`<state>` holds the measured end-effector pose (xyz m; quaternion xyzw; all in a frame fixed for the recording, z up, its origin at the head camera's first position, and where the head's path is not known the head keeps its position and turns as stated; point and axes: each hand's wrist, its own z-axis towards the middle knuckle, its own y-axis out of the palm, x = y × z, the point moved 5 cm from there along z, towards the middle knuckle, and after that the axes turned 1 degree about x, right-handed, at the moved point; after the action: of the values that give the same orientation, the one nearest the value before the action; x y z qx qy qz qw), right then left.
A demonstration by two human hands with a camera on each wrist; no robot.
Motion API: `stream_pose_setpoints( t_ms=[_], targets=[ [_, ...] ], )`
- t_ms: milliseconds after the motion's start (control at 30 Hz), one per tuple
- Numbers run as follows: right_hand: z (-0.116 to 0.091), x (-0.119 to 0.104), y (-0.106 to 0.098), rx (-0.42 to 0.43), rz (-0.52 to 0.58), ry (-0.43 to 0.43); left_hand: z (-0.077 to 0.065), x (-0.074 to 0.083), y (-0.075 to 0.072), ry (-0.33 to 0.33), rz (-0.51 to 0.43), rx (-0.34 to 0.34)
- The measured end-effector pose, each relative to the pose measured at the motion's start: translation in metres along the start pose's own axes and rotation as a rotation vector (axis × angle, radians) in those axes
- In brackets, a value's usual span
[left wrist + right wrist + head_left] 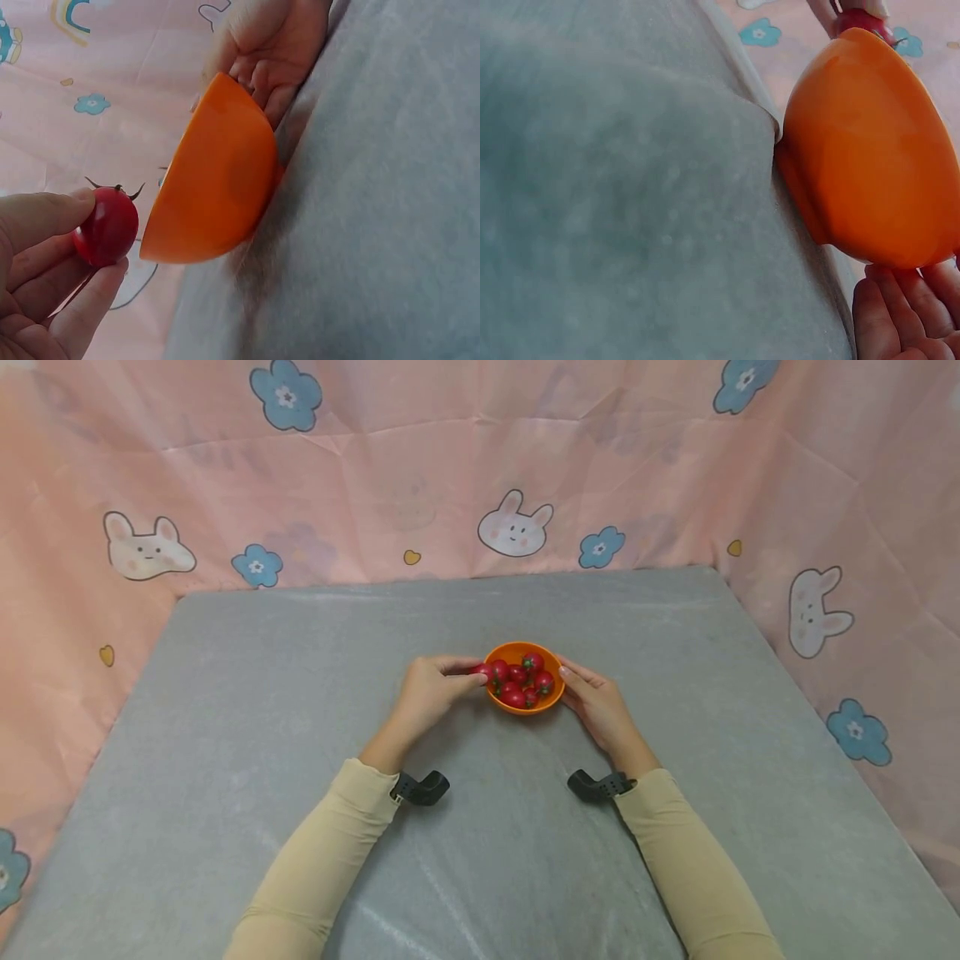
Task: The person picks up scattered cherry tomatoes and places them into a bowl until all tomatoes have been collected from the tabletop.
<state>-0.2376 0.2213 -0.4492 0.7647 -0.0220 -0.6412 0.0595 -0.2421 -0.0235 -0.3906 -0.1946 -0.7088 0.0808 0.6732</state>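
Observation:
An orange bowl [517, 652] stands on the grey cloth with several red cherry tomatoes [513, 696] inside, some with green stems. My left hand [433, 692] is at its left rim, pinching one cherry tomato [109, 226] between thumb and fingers; in the left wrist view this tomato hangs just outside the bowl wall, its stem end upward. At the opposite side, my right hand [603, 710] holds the bowl, thumb at the rim and fingers [911, 300] against the outer wall.
A grey cloth [262, 735] covers the table. Pink curtains [375, 477] with rabbits and blue flowers hang behind it and along both sides. Each wrist wears a black strap with a curved black piece [426, 788].

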Motion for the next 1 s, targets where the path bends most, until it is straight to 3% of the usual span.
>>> stream_pose_setpoints(
  t_ms=[600,1000],
  targets=[
    [0.0,0.0,0.001,-0.005,-0.005,0.007,0.007,0.016,0.019,0.005,-0.02,-0.037],
    [0.0,0.0,0.0,-0.01,-0.01,0.006,0.011,0.021,0.029,-0.003,0.051,-0.051]
  ],
)
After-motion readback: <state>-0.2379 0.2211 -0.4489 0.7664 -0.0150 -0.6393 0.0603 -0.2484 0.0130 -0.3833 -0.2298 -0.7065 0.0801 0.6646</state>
